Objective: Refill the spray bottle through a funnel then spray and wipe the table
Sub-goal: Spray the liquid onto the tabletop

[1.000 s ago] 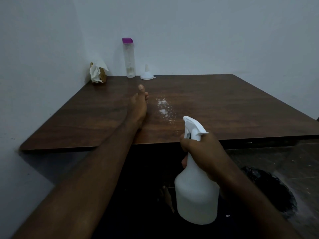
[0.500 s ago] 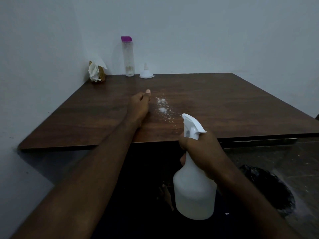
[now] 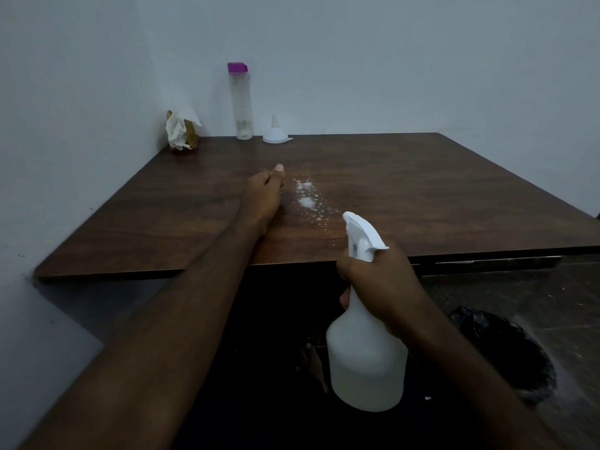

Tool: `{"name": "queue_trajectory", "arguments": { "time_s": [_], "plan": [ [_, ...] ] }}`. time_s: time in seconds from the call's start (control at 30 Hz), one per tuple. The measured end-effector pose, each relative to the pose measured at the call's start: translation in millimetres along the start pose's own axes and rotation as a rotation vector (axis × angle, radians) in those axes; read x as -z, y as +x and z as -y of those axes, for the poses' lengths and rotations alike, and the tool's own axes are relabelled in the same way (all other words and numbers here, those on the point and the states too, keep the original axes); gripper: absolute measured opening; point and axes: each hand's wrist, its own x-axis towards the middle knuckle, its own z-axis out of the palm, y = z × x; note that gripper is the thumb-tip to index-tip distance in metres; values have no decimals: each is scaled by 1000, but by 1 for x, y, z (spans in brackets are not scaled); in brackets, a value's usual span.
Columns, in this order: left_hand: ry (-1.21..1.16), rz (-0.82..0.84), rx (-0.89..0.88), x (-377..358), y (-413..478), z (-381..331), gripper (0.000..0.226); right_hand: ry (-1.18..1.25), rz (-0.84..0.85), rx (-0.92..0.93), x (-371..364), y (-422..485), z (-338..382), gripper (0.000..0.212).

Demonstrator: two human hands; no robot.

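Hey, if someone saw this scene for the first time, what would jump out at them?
The white spray bottle, gripped by the right hand just in front of the near edge of the table, dominates the foreground. Next comes the patch of white droplets mid-table, close beside the left hand resting there.

Wood table [image 3: 422, 190] w/ tissue wad [image 3: 180, 133], purple-cap bottle [image 3: 242, 102], funnel [image 3: 275, 135] at back, spray droplets [image 3: 306, 201] mid.

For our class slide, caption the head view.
Right hand grips spray bottle; left hand rests on table beside sprayed droplets.
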Motion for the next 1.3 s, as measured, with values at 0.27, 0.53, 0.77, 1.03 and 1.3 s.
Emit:
{"name": "queue_trajectory", "arguments": {
  "time_s": [0.27, 0.53, 0.77, 1.03, 1.3],
  "plan": [
    [9, 31, -8, 0, -5, -3, 36, 13, 10, -21, -1, -1, -2, 18],
    [56, 37, -99, 3, -18, -14, 26, 35, 10, -27, 0, 2, 0, 20],
    [15, 429, -259, 2, -68, -42, 18, 26, -4, 38, -1, 2, 4, 17],
    [-165, 766, -83, -1, -75, -52, 36, 64, 41, 26, -4, 2, 11, 10],
    [-160, 808, 3, -3, -79, -52, 39, 27, 22, 64, -4, 1, 4, 11]
  ]
}}
